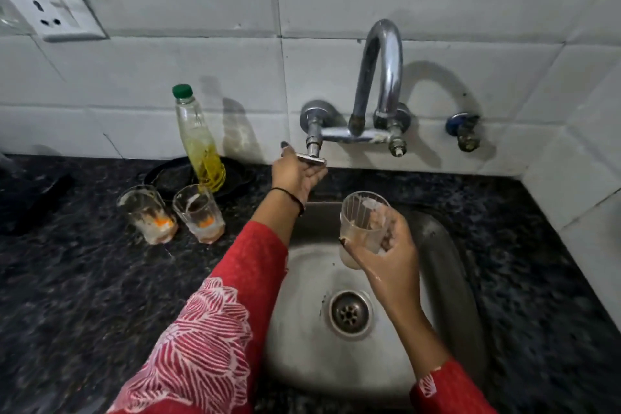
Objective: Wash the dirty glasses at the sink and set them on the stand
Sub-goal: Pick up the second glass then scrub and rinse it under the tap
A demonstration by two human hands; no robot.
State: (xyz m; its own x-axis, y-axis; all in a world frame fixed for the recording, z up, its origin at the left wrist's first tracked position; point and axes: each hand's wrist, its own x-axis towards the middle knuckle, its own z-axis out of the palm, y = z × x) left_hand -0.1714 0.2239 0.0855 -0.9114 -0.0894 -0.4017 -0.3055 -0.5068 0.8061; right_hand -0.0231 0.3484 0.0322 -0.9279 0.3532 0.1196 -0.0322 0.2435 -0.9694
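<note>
- right hand (pixel 386 245) gripping a ribbed glass (pixel 361 222) over the sink (pixel 447 279), brownish dregs inside
- left hand (pixel 297 175) holding the tap lever (pixel 311 160)
- two dirty glasses (pixel 148 213) on the left counter, orange residue at the bottom
- one oil bottle (pixel 198 141), about a third full

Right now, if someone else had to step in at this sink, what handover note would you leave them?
Left hand: on the tap's lever handle; no water seen running from the spout.
Right hand: holding a ribbed glass with brown residue above the steel sink.
Two more dirty glasses, and, stand on the dark counter left of the sink, in front of a green-capped bottle.
Done: nothing visibly washed.
Left: wash all three and set them on the stand, which is out of view.
</note>
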